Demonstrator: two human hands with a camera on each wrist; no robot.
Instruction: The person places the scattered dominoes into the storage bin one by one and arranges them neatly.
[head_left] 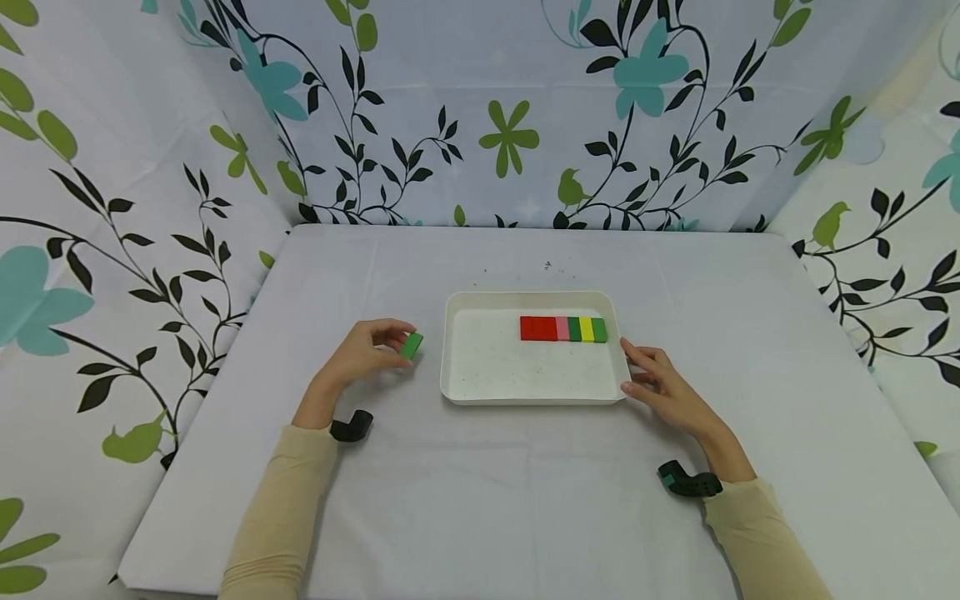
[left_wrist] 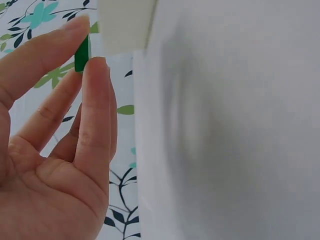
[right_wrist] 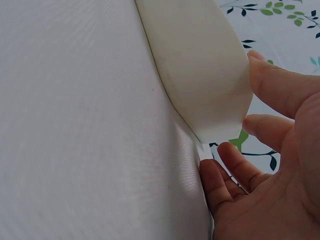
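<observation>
My left hand (head_left: 367, 350) pinches a small green block (head_left: 412, 345) between thumb and fingertips, just left of a white tray (head_left: 480, 398). In the left wrist view, the green block (left_wrist: 82, 55) shows as a thin strip between the thumb and a finger. Inside the tray, several blocks lie side by side in a row: red (head_left: 538, 328), pink (head_left: 562, 328), green (head_left: 574, 329), yellow (head_left: 587, 329) and green (head_left: 599, 330). My right hand (head_left: 663, 387) touches the tray's right end with relaxed fingers. The right wrist view shows thumb and index fingertip against the tray's wall (right_wrist: 205, 75).
A white cloth covers the table (head_left: 480, 500). Small dark specks (head_left: 547, 266) lie behind the tray. Patterned curtains (head_left: 450, 100) with leaves and flowers hang at the back and both sides. Each wrist carries a black camera mount (head_left: 351, 426).
</observation>
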